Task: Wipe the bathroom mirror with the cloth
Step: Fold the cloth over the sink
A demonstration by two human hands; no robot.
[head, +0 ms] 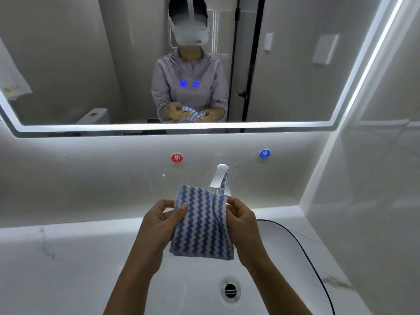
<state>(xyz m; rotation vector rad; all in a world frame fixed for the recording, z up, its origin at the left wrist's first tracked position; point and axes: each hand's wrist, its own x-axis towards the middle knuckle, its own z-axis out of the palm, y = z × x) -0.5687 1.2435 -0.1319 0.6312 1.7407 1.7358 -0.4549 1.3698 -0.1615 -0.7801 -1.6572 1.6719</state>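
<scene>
A blue-and-white zigzag cloth (201,223) hangs folded above the sink basin, held between both hands. My left hand (159,226) pinches its upper left edge with thumb and fingers. My right hand (242,223) grips its upper right edge. The wide bathroom mirror (91,64) with a lit border fills the wall above, well apart from the cloth. It reflects a person in a grey top holding the cloth.
A chrome tap (220,177) stands just behind the cloth. Red hot (176,157) and blue cold (264,153) labels sit on the backsplash. The white basin's drain (230,291) lies below. A black cable (302,246) runs over the right counter. A side wall closes the right.
</scene>
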